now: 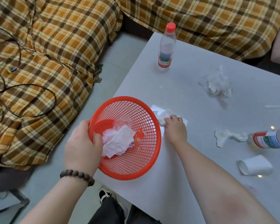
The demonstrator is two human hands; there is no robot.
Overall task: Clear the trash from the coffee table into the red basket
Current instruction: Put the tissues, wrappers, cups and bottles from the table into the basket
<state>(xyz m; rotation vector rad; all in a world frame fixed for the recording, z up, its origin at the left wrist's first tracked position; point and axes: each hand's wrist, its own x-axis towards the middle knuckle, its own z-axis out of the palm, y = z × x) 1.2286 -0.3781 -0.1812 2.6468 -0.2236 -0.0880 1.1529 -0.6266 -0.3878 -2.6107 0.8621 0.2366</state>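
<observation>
My left hand [82, 143] grips the near rim of the red basket [145, 159], which is tilted toward the table's left edge. Crumpled white paper [118, 143], clear plastic and a red wrapper lie inside it. My right hand [176, 128] is closed on a crumpled white tissue [162, 117] on the white coffee table [192, 167], just right of the basket. Further right lie a crumpled clear plastic bag [217, 84], another white tissue [225, 136], a tipped paper cup [255, 164] and a bottle on its side [271, 139].
An upright water bottle with a red cap [166, 49] stands near the table's far left corner. A plaid-covered sofa [47, 54] with black cables wraps the left and back. A thin white strip [276, 107] lies at the right. My shoe [104, 194] shows below the table edge.
</observation>
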